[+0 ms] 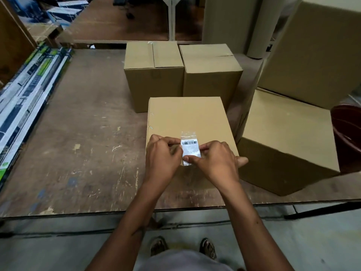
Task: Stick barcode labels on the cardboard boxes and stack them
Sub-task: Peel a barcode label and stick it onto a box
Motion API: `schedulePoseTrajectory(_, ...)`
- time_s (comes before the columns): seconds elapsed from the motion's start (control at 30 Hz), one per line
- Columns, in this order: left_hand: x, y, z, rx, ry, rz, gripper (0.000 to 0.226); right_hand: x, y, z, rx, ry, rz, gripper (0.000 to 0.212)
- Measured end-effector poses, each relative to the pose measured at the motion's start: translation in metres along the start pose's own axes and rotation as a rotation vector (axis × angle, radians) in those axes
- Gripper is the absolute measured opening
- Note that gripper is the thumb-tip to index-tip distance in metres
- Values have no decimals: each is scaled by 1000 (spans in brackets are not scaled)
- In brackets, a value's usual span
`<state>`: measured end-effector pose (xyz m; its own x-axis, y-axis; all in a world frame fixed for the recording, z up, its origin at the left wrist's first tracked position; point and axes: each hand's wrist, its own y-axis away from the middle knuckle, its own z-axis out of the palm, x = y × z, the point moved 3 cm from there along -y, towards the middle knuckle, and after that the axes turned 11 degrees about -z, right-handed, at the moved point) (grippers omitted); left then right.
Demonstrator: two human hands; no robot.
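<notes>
Left hand: the left hand [163, 153], at lower centre of the frame, is curled almost to a fist, its thumb and forefinger pinching the left edge of the barcode label [190, 148].
Right hand: the right hand [216, 161], just right of it, pinches the label's right and lower edge with the fingers drawn close; one finger pokes past the box's near right corner.
Why both hands: a two-sided pinch probably keeps the thin sheet taut and square, so it can go down flat without creasing, or lets the backing be picked apart. Which of the two is under way I cannot tell.
Label, place: it sits over the near part of the top face of the front box [187, 118]; whether it already touches the cardboard is unclear.
Label, look: small and white, black bars and a line of print across its upper half, with a glossy clear margin showing along the top. The print is too small to read.
Front box: plain brown, closed, two staples along its left edge, set nearest the table's front edge, likely to keep the work within easy reach.
Other boxes: two closed boxes [154, 75] stand side by side behind it; a larger box [285, 141] lies to the right with another stacked above it.
Table: the worn wooden table [78, 133] carries all of them.
Stage, as judged: labelling in hand; this box not yet stacked.
</notes>
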<state>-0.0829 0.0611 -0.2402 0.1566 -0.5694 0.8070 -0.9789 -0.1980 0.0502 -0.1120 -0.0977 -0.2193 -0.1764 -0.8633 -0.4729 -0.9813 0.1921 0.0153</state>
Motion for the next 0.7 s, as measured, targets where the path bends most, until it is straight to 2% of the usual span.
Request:
schedulePoseTrajectory(0.2,4,-1,-1,14,2,-41,9,2,-2,1,40,-50,-4,42)
schedulePoseTrajectory(0.37,3,-1,1,56,-21,-77,16,7,-4,-4,71,-164,-14,67)
schedulePoseTrajectory(0.47,9,4,13,33,-77,-63,29,4,-9,-1,41,-131,-48,44)
schedulePoseTrajectory(0.53,13,7,18,66,-101,-51,29,3,-10,3,14,-125,-73,37)
schedulePoseTrajectory(0.6,11,7,16,86,-46,-29,24,6,-9,4,23,-135,-120,37)
schedulePoseTrajectory(0.7,-1,3,9,-11,-51,96,25,19,-12,2,-41,-211,-182,43)
